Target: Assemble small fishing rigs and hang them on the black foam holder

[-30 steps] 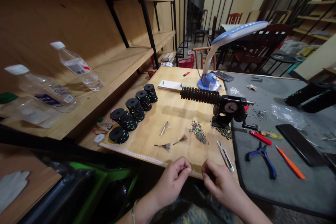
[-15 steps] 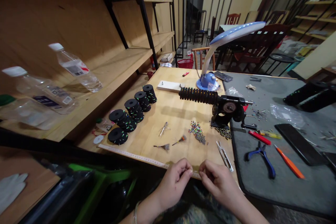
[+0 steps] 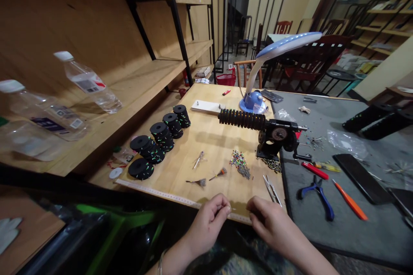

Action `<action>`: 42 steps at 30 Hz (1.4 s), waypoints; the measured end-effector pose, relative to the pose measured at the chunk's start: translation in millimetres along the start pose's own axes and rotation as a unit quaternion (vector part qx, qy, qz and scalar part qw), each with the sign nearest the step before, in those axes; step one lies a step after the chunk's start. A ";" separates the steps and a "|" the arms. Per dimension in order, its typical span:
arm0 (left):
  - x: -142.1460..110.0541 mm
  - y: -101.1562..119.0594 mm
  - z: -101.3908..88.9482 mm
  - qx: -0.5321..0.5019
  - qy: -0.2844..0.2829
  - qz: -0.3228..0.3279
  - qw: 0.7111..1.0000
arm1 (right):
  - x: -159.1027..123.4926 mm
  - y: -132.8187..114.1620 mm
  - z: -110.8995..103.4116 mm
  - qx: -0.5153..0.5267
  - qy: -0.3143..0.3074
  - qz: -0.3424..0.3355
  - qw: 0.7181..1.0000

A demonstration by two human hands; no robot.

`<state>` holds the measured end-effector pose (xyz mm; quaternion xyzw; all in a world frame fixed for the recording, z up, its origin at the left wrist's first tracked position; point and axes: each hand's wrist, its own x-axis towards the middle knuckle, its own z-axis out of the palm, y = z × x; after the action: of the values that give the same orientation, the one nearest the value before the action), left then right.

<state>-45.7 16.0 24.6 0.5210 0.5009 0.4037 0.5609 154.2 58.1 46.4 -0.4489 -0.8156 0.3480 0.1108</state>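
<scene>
nearest us, our left hand [image 3: 209,222] and right hand [image 3: 271,220] hover at the near edge of the desk [image 3: 180,154], apart and facing each other, wrists low and fingers curled inward; each thumb sits close to the forefinger, but we cannot tell whether either pinches anything, since whatever might be there is too fine to make out. just beyond our right hand lies a slim silver tool [image 3: 274,191]. in front of us are a dark bristly bundle [image 3: 199,182] and an orange-banded bundle [image 3: 220,174], with loose colored beads [image 3: 237,158] to their right. we judge the work partway along: those loose bits look unused, while the row of black spools [image 3: 160,130] on the left already carries bright specks. farther off, the black ribbed roll [image 3: 241,119] sits on the cranked device [image 3: 276,134], untouched by us, below the blue lamp [image 3: 251,102].
</scene>
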 end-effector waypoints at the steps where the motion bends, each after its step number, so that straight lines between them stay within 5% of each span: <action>1: 0.2 -0.6 -0.2 -0.002 0.001 0.001 1.000 | 0.2 -0.6 -1.5 -0.006 -0.003 0.000 1.000; 24: -1.2 2.3 2.2 -0.002 -0.005 0.011 1.000 | 1.5 -3.4 0.8 -0.045 0.040 -0.077 0.995; 34: 0.6 -8.3 -2.2 -0.011 0.013 0.012 1.000 | -0.4 -13.5 -23.0 0.025 0.003 -0.042 0.999; 42: 3.7 10.6 -11.9 0.184 0.022 0.052 0.981 | 6.4 -34.2 -35.6 0.030 -0.051 -0.025 0.998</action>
<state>-56.1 23.1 35.1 0.6316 0.5513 0.3445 0.4226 145.7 67.8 94.5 -0.4066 -0.8204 0.3915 0.0910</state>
